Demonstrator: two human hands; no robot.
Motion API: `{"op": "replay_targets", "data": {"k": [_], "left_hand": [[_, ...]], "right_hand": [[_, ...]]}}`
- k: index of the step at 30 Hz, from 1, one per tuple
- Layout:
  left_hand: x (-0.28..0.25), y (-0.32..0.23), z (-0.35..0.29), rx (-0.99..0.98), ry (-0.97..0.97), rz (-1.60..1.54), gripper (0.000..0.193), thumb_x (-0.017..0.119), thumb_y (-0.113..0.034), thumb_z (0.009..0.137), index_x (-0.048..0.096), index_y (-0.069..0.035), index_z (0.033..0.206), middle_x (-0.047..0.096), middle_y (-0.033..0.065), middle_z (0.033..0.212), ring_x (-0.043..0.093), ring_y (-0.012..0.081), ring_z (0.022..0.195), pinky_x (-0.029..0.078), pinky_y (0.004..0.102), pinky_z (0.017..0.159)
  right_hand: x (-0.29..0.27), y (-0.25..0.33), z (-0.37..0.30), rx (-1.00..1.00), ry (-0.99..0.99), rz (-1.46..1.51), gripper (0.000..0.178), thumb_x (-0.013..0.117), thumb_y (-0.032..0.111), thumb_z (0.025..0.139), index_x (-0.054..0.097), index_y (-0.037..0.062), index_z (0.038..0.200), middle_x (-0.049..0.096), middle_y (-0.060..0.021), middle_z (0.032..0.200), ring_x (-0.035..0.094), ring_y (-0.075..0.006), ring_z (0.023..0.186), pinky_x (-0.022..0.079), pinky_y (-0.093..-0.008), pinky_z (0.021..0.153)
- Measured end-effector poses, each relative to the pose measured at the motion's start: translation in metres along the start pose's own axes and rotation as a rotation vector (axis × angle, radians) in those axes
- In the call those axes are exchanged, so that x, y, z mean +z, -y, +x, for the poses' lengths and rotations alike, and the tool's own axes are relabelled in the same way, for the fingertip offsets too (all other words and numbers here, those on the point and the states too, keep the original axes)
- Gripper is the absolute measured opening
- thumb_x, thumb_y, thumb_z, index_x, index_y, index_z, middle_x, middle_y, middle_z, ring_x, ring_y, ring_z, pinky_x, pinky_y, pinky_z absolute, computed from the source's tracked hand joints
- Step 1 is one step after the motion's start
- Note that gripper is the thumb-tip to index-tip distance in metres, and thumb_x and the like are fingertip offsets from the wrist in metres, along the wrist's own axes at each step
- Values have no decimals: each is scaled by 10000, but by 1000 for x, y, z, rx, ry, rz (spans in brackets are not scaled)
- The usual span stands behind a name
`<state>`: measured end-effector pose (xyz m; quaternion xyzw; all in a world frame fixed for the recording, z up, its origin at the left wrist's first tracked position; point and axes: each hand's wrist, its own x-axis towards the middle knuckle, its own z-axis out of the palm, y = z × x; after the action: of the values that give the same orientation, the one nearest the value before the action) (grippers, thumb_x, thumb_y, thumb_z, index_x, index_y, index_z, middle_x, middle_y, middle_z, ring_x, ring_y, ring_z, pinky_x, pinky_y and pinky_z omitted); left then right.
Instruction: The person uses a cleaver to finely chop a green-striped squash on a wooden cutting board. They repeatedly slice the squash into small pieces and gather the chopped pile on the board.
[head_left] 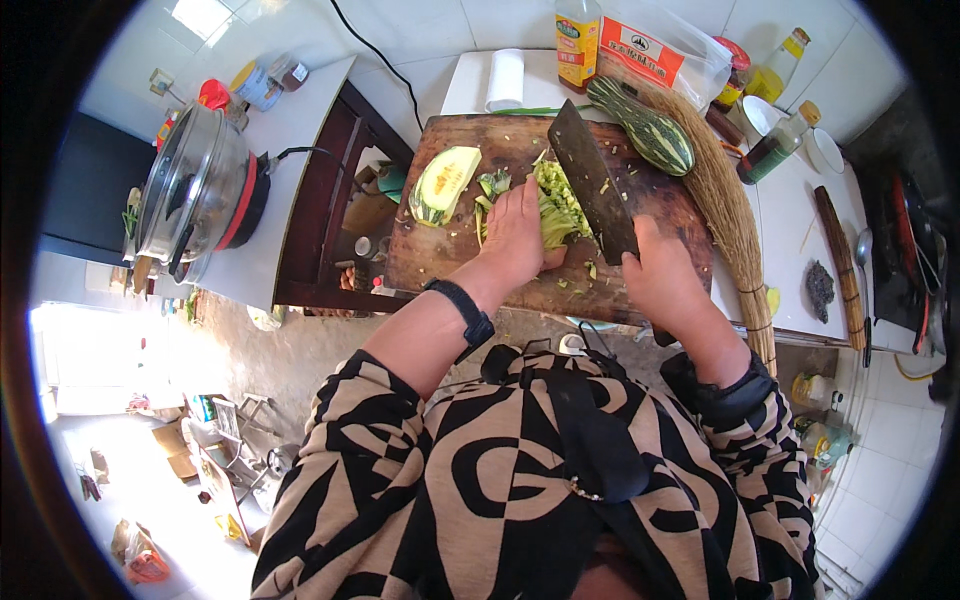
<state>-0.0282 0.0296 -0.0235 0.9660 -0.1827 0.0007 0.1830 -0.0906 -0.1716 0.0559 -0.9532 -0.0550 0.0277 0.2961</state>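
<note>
A dark-bladed cleaver is in my right hand, its broad blade slanting up and left over the wooden chopping board. Just left of the blade lies a heap of pale green shredded squash. My left hand presses on the heap's left side, fingers held together, covering part of it. A halved squash rests on the board at the left, with its pale flesh and orange seed core showing. At the board's upper right lies a whole striped green squash. Small green scraps dot the wood.
A straw broom lies along the board's right side. Behind stand an orange-labelled bottle, a plastic food bag and a white paper roll. Sauce bottles and bowls are at right. An electric pot sits on the left counter.
</note>
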Motion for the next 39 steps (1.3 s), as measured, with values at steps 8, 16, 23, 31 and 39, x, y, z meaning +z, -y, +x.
{"op": "replay_targets", "data": {"k": [8,16,23,31,39], "left_hand": [[9,-5,4,-113,-53,-34,1099,815,-351,605,181,82,1392,344,213,1360,332,350,1265,246,419,1078],[0,12,14,-88,-232,-38,805,562,-463,850,263,62,1381,342,245,1391,275,376,1321,207,429,1106],[5,20,44,-418,-136,-94,463,523,-343,887,521,38,1151,490,234,1231,426,364,1175,339,468,992],[0,27,46,-107,-218,-172,298,480,-257,904,589,2,1004,590,226,1029,527,388,1006,411,463,891],[3,50,105,82,-34,-135,199,573,-110,831,639,-21,996,631,227,951,604,372,913,477,417,821]], "right_hand": [[18,25,2,1,122,-271,237,497,56,799,390,4,1003,618,-285,754,617,-460,726,484,-542,677],[9,26,5,77,139,-305,211,486,57,813,390,-9,988,629,-286,792,635,-440,762,505,-512,710],[4,12,2,44,23,-216,209,513,82,815,396,-11,960,616,-297,757,614,-468,718,491,-535,684],[4,4,-4,19,1,-141,216,525,69,791,401,-6,951,605,-293,716,602,-473,687,479,-551,661],[0,-2,-13,-6,-87,-85,220,514,62,790,408,-7,971,600,-283,675,593,-475,656,467,-565,651]]}}
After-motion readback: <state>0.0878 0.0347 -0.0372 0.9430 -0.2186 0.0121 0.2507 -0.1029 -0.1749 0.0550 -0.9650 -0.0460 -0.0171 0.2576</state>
